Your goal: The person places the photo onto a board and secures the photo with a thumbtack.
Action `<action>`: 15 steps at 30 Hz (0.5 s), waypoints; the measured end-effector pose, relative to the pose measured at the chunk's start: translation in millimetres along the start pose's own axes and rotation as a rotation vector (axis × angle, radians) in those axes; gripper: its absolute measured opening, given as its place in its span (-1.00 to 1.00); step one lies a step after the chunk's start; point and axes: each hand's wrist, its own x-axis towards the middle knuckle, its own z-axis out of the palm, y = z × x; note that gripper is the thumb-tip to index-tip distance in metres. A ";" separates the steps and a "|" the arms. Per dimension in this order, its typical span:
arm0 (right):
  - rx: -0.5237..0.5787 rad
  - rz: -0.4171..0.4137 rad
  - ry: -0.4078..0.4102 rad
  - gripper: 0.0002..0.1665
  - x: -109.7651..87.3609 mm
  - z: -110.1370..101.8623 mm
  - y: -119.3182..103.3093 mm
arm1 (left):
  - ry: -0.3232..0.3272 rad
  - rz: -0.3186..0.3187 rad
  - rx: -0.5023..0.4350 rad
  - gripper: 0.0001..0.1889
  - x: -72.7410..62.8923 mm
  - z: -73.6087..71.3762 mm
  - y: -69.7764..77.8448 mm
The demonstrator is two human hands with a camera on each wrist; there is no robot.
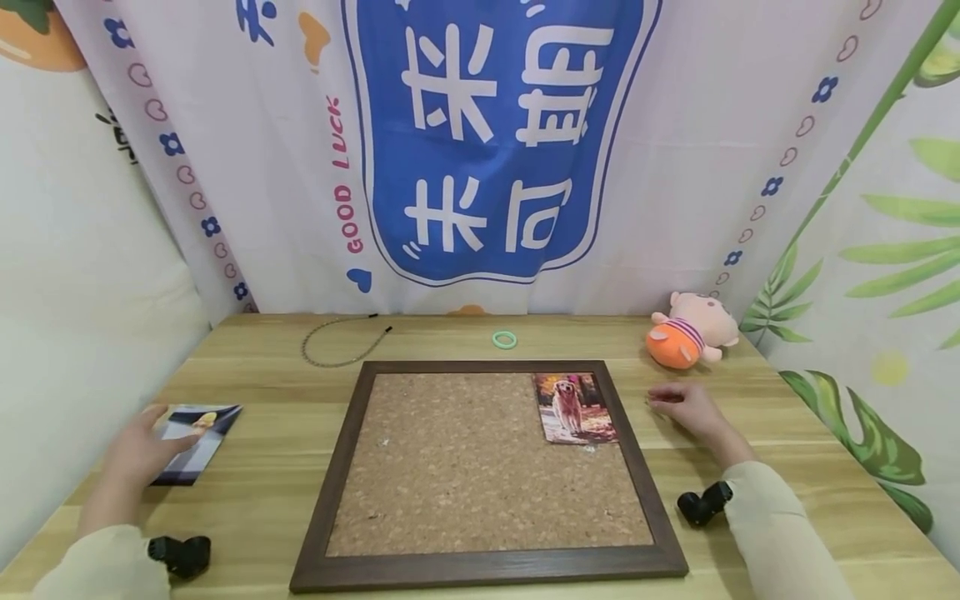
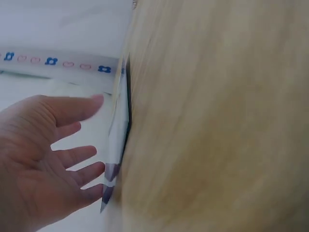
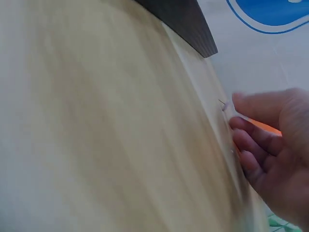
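Note:
In the head view my left hand point(image 1: 138, 450) reaches over a loose photo point(image 1: 225, 421) at the table's left side. The left wrist view shows that hand point(image 2: 53, 159) with thumb and fingers spread and apart, the fingertips right at the photo point(image 2: 116, 140). Right of the corkboard point(image 1: 465, 467), my right hand point(image 1: 693, 408) is low at the tabletop. Seen from the right wrist, its fingers are loosely bent, with a narrow gap between thumb and index finger. A small clear pushpin point(image 3: 224, 106) shows just beyond those fingertips.
A dog photo point(image 1: 573, 408) sits in the corkboard's upper right corner, inside the dark wooden frame point(image 1: 487, 568). Behind the board lie a thin chain point(image 1: 333, 365) and a green ring point(image 1: 505, 339). A plush toy point(image 1: 690, 329) lies at the back right, before a printed curtain point(image 1: 292, 167).

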 end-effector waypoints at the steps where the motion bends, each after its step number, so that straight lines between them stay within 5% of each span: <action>1: -0.009 0.006 0.012 -0.68 0.2 1.3 0.9 | 0.000 -0.011 0.008 -0.19 0.0 0.5 -1.9; 15: -0.096 0.026 0.042 -0.77 5.0 6.9 2.1 | -0.041 -0.180 0.063 -0.20 -0.6 2.2 2.5</action>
